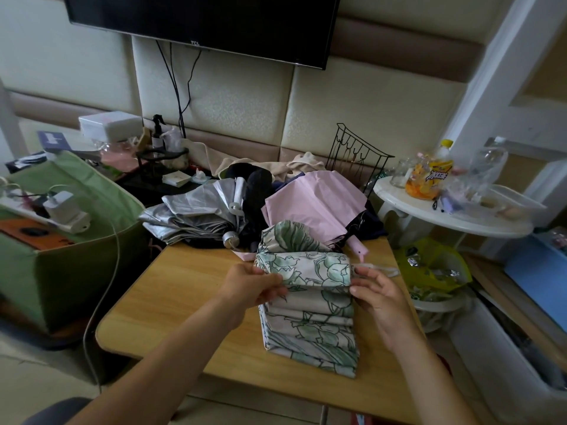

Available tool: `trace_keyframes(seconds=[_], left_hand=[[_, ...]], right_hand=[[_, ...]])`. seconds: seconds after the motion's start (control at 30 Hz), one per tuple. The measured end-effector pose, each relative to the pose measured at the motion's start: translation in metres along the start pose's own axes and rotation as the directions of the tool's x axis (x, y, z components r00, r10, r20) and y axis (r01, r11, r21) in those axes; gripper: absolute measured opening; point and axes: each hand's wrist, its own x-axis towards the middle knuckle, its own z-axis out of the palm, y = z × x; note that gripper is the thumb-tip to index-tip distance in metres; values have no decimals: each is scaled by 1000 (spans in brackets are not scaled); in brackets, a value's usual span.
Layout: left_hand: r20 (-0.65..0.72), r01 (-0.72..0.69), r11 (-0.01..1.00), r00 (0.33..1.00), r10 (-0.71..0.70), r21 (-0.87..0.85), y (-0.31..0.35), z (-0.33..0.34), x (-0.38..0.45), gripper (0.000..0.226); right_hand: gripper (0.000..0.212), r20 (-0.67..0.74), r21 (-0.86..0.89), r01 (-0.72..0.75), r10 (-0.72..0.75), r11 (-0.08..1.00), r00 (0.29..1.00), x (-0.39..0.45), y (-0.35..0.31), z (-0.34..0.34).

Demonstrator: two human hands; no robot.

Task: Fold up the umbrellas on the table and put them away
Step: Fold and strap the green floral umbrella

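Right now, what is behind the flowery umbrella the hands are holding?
Behind the flowery umbrella, held by the left hand and right hand, lie a pink umbrella and a silver umbrella. The pink one's lower edge is hidden behind it.

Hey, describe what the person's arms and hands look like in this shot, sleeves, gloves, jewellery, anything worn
Both forearms are bare from the bottom edge of the picture up to the wrists; no sleeve shows. The left hand and right hand wear no gloves, and no watch, bracelet or ring is visible. The nails look short and unpainted, though they are too small to be sure.
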Motion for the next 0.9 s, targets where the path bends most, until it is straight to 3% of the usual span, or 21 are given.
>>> trace_keyframes(seconds=[0.13,0.23,0.33,0.47,0.53,0.6,0.63,0.7,0.73,0.77,0.9], left_hand=[[13,52,999,999,-52,5,-2,-4,-1,25],[25,64,997,998,-64,38,-2,-6,-1,21],[16,127,987,992,-129,94,-2,-8,2,23],[-38,76,905,997,-66,419,-5,-7,0,8],[-91,21,804,995,41,594,-8,-4,1,13],[-102,-80,638,964,244,766,-11,0,0,25],[-50,-170,508,919,392,844,-12,2,-1,30],[200,-393,207,773,603,896,-13,5,-3,33],[321,-473,100,723,612,875,-13,7,-5,35],[395,-510,46,717,575,859,-15,8,-6,36],[461,-441,-145,802,379,886,-33,9,-6,39]], right_hand=[[17,-49,-88,-62,58,994,997,-3,-5,8],[33,-15,-239,-120,120,964,993,-5,-9,11],[30,50,-381,-182,217,907,975,-11,-16,12],[31,76,-551,-154,233,820,970,-13,-17,9],[40,45,-641,-131,207,757,977,-11,-11,10],[47,21,-727,-95,161,679,987,-10,-3,13],[48,15,-768,-77,138,635,990,-10,-2,15],[44,8,-834,-44,93,550,996,-13,-3,21],[43,6,-859,-37,82,510,997,-13,-2,23],[41,-1,-885,-36,76,463,997,-13,-3,25],[50,-79,-945,-73,-5,318,997,-12,-7,34]])
